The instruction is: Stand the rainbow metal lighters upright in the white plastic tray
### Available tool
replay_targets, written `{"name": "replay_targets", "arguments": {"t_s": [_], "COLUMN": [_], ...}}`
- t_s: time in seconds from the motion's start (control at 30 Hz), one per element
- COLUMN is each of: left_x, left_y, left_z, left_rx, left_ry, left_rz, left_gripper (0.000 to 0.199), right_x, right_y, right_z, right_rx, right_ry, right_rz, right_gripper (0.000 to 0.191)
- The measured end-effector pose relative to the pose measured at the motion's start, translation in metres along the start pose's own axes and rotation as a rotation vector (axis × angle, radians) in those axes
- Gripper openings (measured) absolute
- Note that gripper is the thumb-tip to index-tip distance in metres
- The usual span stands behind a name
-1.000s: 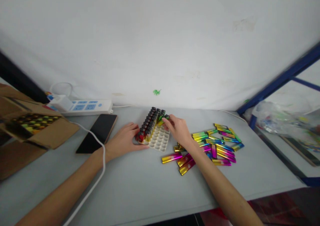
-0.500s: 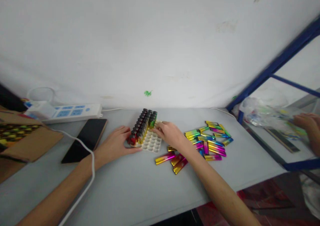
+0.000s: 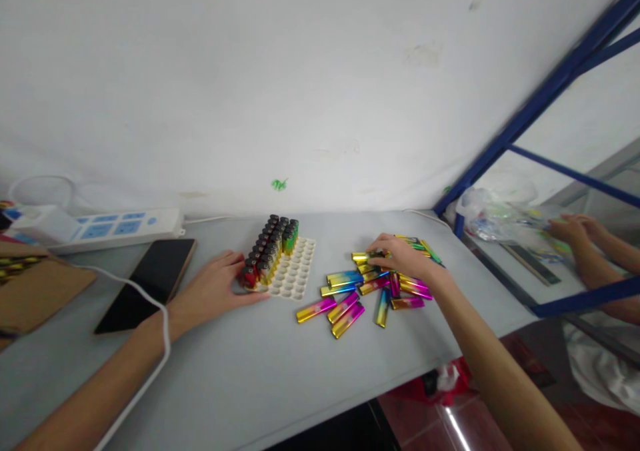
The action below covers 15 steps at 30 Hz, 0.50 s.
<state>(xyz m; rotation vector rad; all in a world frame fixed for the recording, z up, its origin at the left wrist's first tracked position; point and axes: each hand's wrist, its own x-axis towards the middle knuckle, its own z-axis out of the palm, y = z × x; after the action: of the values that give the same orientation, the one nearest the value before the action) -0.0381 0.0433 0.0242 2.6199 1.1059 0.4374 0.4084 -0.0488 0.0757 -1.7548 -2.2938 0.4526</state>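
Observation:
A pale tray with round holes point(image 3: 295, 278) sits on the table, its left part filled with upright shiny lighters point(image 3: 270, 251) with dark tops. My left hand point(image 3: 220, 284) grips the tray's near left corner, thumb along the front edge, fingers beside a red lighter point(image 3: 250, 276). Right of the tray, loose metallic lighters point(image 3: 345, 308) in gold, pink, blue and green lie in a scattered pile. Over the back of this pile, the fingers of my right hand point(image 3: 397, 254) are curled round the end of a gold lighter point(image 3: 359, 256).
A black phone point(image 3: 147, 284), a white power strip point(image 3: 117, 229) and an open cardboard box point(image 3: 47, 291) are at left. A white cable point(image 3: 163, 328) crosses my left forearm. Beyond the blue frame point(image 3: 500, 148) at right are another person's hands point(image 3: 575, 231) and plastic bags point(image 3: 483, 211).
My right hand has moved from the tray rightward to the loose lighters, and some of these lie differently. My left hand stays at the tray. The view has turned slightly right.

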Motion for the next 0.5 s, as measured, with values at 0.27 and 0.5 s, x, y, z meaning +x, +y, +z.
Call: {"name": "replay_targets", "arguments": {"t_s": [0.27,0.5], "left_x": [0.001,-0.001], "left_y": [0.002,0.004], "left_z": [-0.001,-0.002], "left_rx": [0.031,0.068], "left_ry": [-0.009,0.006], "left_rz": [-0.027,0.006], "left_gripper": [0.061,0.059], "right_x": [0.011,0.055], "right_y": [-0.026,-0.078], "right_z": [0.001,0.028], "right_rx": [0.323,0.996], "right_ry": [0.251,0.473], "right_rz": [-0.009,0.015], "right_gripper": [0.029,0.042]}}
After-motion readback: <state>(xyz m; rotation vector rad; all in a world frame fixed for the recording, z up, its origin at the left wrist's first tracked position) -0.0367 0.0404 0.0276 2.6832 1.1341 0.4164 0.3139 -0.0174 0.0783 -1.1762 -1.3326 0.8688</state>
